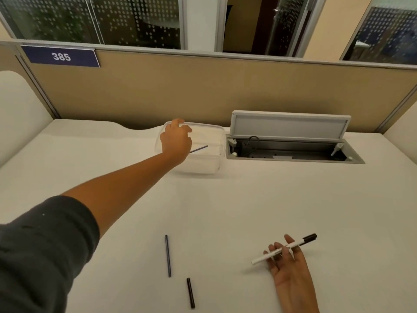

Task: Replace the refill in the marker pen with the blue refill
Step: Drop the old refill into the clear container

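Presently catalogued, one white desk (248,199) with items as follows. Item one: marker pen (284,248), slim white barrel with a black end pointing up and to the right, lying across the fingers (290,241) of the right hand (290,271); that hand rests palm-up on the desk near the front right, fingers loosely curled around the barrel rather than clamped, probably to keep the pen ready while the other hand works. Item two: clear plastic container (209,154), at the far middle of the desk, just beside an open cable hatch (293,152) with its lid raised. Item three: thin dark rod (199,149), slanted, showing at the right of the left hand (176,143), over or within the container; whether the left fingers pinch it or merely hover apart above it cannot be told, as the back of the hand hides the tips. By the task this rod is likely a refill being set into or taken from the container. Item four: long thin bluish-grey rod (167,255), lying loose on the desk near the front, well apart from both hands; judged the blue refill, laid within easy reach for insertion. Item five: short black piece (190,293), near the rod's lower end but not touching it, possibly the pen's cap or end plug, set aside so the barrel is open.
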The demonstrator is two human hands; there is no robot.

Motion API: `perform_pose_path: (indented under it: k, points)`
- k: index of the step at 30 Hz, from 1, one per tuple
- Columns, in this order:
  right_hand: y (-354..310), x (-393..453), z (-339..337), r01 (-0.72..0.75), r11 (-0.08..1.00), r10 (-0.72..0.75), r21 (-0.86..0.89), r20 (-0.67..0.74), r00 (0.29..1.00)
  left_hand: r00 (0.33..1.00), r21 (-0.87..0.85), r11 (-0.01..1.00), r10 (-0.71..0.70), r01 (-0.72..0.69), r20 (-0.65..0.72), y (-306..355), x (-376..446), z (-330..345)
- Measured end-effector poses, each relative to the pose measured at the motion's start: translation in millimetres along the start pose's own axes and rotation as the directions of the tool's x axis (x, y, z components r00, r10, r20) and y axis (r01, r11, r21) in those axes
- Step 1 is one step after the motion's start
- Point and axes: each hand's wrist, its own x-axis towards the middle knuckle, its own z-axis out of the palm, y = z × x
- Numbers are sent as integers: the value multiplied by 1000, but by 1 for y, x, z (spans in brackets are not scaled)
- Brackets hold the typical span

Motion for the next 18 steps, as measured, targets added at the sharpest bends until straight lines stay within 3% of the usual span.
perform_pose_path:
  k: [2, 7, 10, 12, 15, 18]
  points:
    - [-1, -4, 1, 13, 1000, -13, 8, 28, 1000, 998, -35, 998, 57, -58, -31, -7, -13, -6]
    - [-5, -12, 6, 27, 1000, -27, 17, 56, 998, 958, -133, 952, 284, -276, 42, -42, -70, -26]
    - [-7, -17, 9, 28, 999, -30, 26, 73, 997, 920, -110, 933, 358, -344, 160, -68, -111, -34]
    - [-7, -18, 10, 17, 999, -20, 38, 83, 996, 855, -98, 904, 426, -417, 294, -83, -138, -36]
    - [-11, -15, 11, -23, 996, 13, 90, 102, 995, 706, 12, 796, 530, -606, 470, -101, -172, -31]
    - [-14, -15, 10, -52, 989, 34, 139, 124, 992, 639, 53, 742, 536, -669, 552, -109, -191, -28]
